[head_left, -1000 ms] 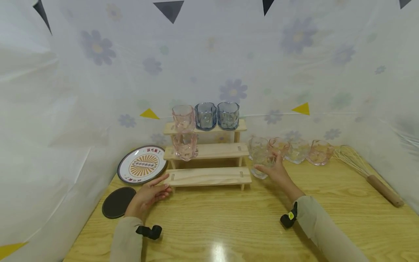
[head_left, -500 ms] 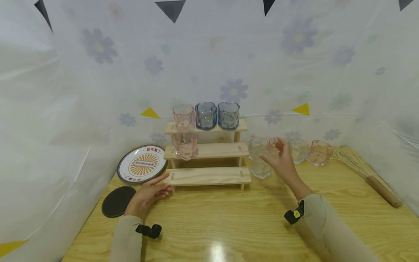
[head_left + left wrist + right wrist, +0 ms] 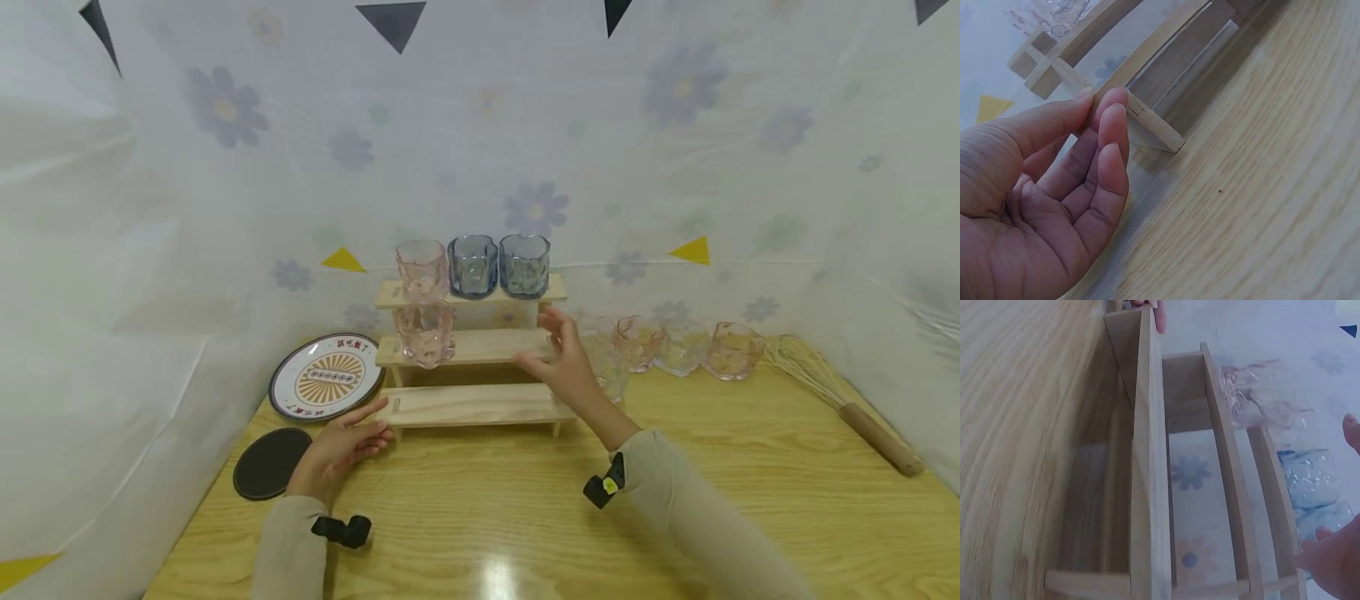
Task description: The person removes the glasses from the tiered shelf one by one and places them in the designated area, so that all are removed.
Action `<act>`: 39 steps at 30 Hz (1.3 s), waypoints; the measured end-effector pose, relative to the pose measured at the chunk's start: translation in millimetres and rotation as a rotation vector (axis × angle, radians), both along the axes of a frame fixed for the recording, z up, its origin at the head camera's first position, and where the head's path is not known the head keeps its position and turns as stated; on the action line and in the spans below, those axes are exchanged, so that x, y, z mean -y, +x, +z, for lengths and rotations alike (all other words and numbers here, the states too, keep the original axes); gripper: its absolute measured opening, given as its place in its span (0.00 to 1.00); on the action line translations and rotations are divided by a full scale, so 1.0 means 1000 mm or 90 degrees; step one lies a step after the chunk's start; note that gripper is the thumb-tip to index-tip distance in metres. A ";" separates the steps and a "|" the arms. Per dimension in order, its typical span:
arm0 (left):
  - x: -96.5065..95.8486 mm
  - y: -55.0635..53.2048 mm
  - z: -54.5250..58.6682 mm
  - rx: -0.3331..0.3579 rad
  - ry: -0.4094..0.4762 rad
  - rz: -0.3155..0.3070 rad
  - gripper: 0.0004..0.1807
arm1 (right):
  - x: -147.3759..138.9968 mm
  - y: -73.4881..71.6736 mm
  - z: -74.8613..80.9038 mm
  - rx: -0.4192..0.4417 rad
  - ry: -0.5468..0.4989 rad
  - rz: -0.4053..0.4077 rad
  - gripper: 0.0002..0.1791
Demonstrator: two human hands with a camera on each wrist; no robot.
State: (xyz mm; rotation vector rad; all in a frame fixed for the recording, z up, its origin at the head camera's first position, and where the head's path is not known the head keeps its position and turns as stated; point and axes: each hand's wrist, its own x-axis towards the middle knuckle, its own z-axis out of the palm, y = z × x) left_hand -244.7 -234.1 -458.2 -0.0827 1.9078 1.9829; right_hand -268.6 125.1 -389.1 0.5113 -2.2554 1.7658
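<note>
A three-tier wooden stand (image 3: pixel 480 406) stands on the table. At its left end my left hand (image 3: pixel 341 454) pinches the lowest shelf (image 3: pixel 1147 56) between thumb and fingertips. My right hand (image 3: pixel 573 375) is in front of the stand's right end with thumb and fingers apart, holding nothing; whether it touches the wood I cannot tell. The top shelf bears a pink glass (image 3: pixel 422 271) and two blue glasses (image 3: pixel 472 267), (image 3: pixel 524 267). Another pink glass (image 3: pixel 426 335) sits at the left of the middle shelf. Clear glasses (image 3: pixel 609 367) are partly hidden behind my right hand.
Right of the stand are a pink glass (image 3: pixel 639 343), a clear glass (image 3: pixel 681 350) and another pink glass (image 3: pixel 732 352). A whisk (image 3: pixel 873 433) lies at the far right. On the left are a patterned plate (image 3: pixel 288 383) and a black round mat (image 3: pixel 270 465).
My right hand has withdrawn from the clear glasses and moved left to the stand's right end. The left hand stays at the lowest shelf, and the glasses look unmoved.
</note>
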 end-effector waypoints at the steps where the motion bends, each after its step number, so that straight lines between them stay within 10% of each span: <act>1: -0.001 0.000 0.001 0.000 0.001 0.000 0.33 | 0.007 -0.001 -0.001 0.001 0.000 0.013 0.46; 27: 0.001 0.001 0.000 0.002 -0.016 0.016 0.33 | 0.117 -0.044 0.015 0.074 0.070 0.077 0.54; 39: -0.001 0.002 0.001 0.000 -0.021 0.013 0.33 | 0.140 -0.051 0.015 0.153 -0.096 0.094 0.55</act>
